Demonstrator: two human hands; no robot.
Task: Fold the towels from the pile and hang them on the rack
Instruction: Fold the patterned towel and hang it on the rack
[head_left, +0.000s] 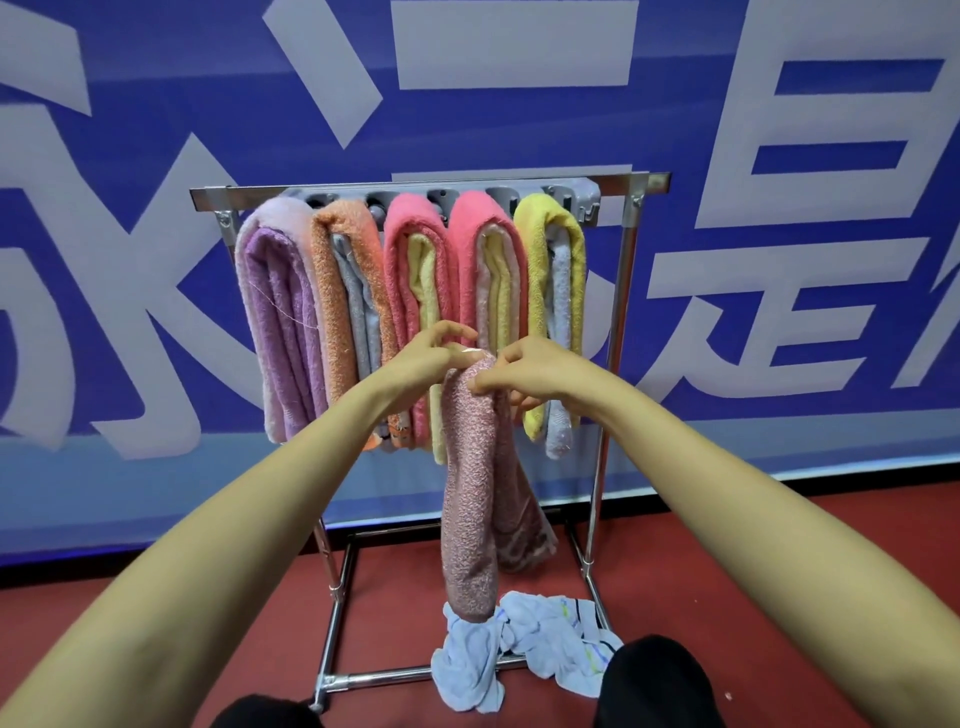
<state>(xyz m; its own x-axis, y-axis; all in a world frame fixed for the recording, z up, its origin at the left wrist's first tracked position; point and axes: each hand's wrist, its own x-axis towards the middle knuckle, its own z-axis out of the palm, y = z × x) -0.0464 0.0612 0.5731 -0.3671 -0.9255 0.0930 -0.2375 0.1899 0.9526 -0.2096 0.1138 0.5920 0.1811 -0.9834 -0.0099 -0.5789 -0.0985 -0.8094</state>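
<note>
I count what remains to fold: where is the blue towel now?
The blue towel lies crumpled on the floor at bottom centre of the head view, across the rack's front base bar, under the hanging pink towel.

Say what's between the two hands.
Head view: the top fold of the speckled towel, held by the left hand and pinched by the right hand; the rest hangs below them.
</note>
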